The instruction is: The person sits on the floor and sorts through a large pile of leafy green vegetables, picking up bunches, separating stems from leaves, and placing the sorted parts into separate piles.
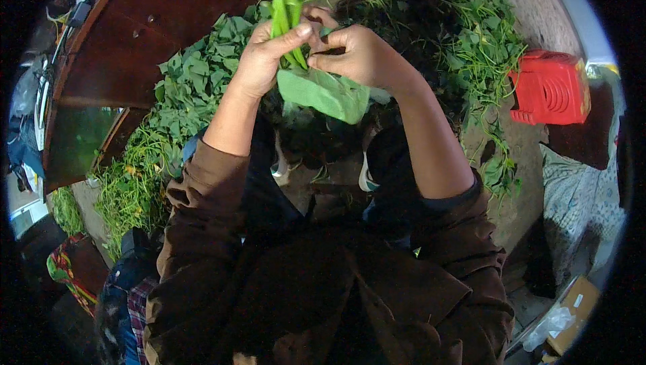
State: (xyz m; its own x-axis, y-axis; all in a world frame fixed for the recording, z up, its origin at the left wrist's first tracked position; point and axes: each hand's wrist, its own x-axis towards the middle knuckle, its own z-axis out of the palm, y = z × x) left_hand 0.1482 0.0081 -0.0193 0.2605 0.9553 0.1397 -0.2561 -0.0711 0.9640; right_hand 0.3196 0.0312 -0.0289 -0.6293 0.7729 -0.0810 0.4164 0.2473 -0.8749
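Observation:
My left hand (255, 65) grips a small bunch of thick green stems (283, 17), cut ends up, with the thumb pressed across them. Below the grip hangs a broad green leaf (325, 93), seemingly folded over. My right hand (361, 57) is close beside the left, thumb and forefinger pinched at the lower stems just above that leaf. Fingers partly hide what lies between the two hands. Under and beyond them a dark heap of leafy vines (419, 17) spreads over the floor, its near part in shadow.
Loose green leaves (194, 70) are piled to the left, with tangled stems (133, 188) nearer me. A red plastic stool (550, 87) is at the right, past trailing vines (492, 37). Dark red wooden furniture (151, 32) borders the upper left. Another person's plaid garment (139, 304) shows lower left.

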